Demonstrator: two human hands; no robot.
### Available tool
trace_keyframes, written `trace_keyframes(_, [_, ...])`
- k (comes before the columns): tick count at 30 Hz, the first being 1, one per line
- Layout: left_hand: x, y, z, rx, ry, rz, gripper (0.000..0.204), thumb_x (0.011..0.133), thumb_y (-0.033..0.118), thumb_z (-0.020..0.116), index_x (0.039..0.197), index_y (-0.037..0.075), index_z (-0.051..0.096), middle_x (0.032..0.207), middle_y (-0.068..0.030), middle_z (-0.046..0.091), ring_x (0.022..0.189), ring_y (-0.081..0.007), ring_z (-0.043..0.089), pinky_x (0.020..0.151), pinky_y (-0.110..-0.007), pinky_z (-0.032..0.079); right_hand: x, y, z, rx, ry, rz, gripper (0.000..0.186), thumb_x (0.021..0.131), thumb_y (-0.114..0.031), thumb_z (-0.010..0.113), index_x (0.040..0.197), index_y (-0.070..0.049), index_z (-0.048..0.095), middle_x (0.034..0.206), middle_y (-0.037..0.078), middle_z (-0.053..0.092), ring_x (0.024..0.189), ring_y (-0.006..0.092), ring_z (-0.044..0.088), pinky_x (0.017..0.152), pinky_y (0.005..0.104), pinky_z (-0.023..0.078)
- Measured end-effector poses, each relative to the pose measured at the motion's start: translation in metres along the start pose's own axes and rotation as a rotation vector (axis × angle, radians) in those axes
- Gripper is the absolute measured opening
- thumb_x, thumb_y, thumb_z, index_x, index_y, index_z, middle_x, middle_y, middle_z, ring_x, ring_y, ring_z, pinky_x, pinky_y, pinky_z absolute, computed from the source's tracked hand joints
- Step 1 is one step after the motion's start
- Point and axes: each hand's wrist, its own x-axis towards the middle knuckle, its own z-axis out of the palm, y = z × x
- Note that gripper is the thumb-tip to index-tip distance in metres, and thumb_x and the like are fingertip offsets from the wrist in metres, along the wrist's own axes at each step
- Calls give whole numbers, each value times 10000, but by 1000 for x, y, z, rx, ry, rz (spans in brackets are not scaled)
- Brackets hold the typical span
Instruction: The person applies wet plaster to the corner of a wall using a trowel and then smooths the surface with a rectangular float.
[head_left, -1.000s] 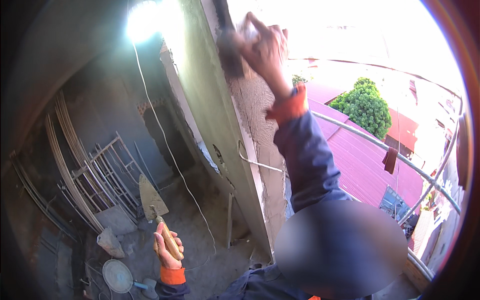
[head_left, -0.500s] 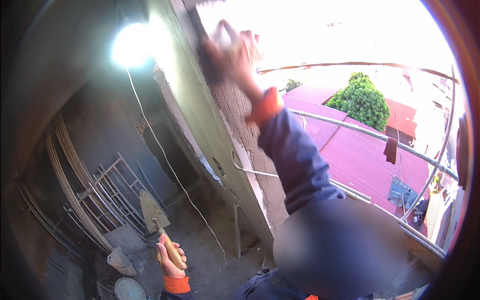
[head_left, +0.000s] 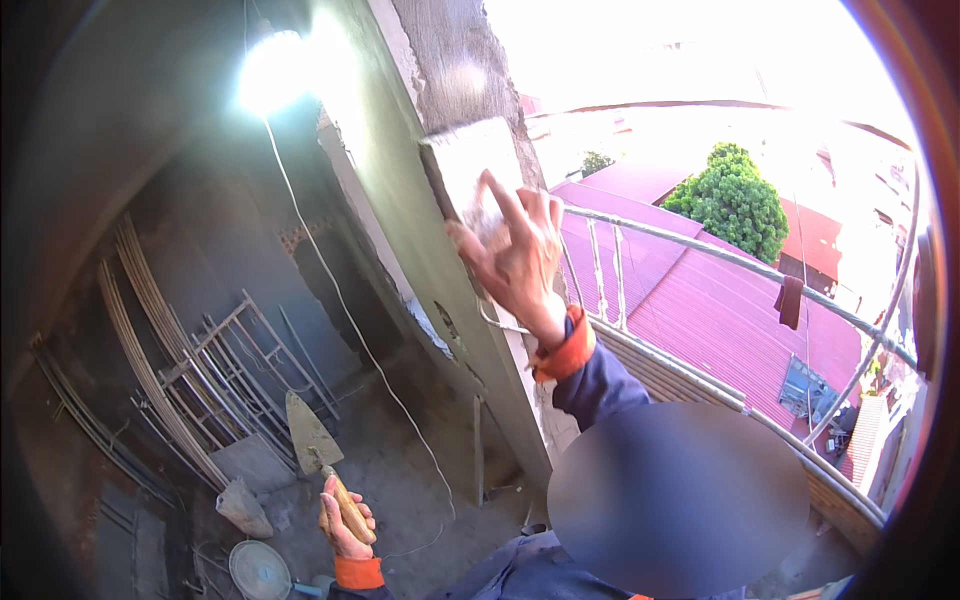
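My left hand [head_left: 340, 525], low in the view, is closed round the wooden handle of a pointed trowel [head_left: 313, 436]. Its grey, mortar-smeared blade points up and away. Higher up, my right hand [head_left: 522, 258] grips a flat, pale plastering float [head_left: 472, 160] that lies along the narrow face of a wall edge [head_left: 450, 65]. The float's handle is mostly hidden by my fingers and washed out by glare. Above the float the wall face shows grey, rough plaster. To its left runs a smoother greenish-grey wall side [head_left: 385, 190].
A lit bulb [head_left: 275, 75] hangs at upper left with a white cable. Metal frames [head_left: 240, 365] and long poles lean on the far wall. A sack [head_left: 243, 508] and a round lidded bucket [head_left: 260, 572] stand below. A railing [head_left: 690, 240] crosses the right side above red roofs.
My right hand and the float have come down along the wall edge, uncovering wet-looking plaster above. My left hand holds the trowel much as before; the view has shifted slightly.
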Motion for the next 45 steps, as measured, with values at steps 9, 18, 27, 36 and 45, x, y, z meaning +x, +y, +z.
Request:
trace_keyframes(9, [-12,-6,11,-64,-2,-8,658,984,603,480,1392,87,498,871,-83,540,550,-140,537,410,-259,450,256,27,37,80,-6,176,743,756,-698,679,1307,-201,644,961,184,646,1032,357,589,955,465,450])
trace_keyframes(18, [-24,8,10,18,101,-5,614,983,603,477,1368,127,529,848,-54,529,549,-121,529,409,-251,439,285,21,52,46,62,-85,658,764,-595,723,1249,-152,696,784,166,667,925,289,649,1009,434,401])
trace_keyframes(27, [-64,7,-20,29,210,-56,595,981,616,469,1365,168,542,810,-30,522,537,-110,517,405,-238,428,229,30,59,-103,248,-135,709,740,-682,716,1273,-215,684,758,159,621,892,281,623,978,464,425])
trace_keyframes(36, [-58,14,-15,27,192,-58,604,989,595,469,1401,156,516,908,-34,529,591,-114,525,436,-244,434,227,2,22,5,17,-89,629,792,-496,730,1250,-88,593,1039,236,679,1021,425,621,907,502,477])
trace_keyframes(45, [-54,-34,-17,4,117,-191,623,983,602,477,1401,141,513,891,-47,537,598,-119,538,431,-235,445,-32,70,-32,-82,-130,-44,702,740,-482,811,1293,-116,581,1022,150,623,979,333,540,916,459,404])
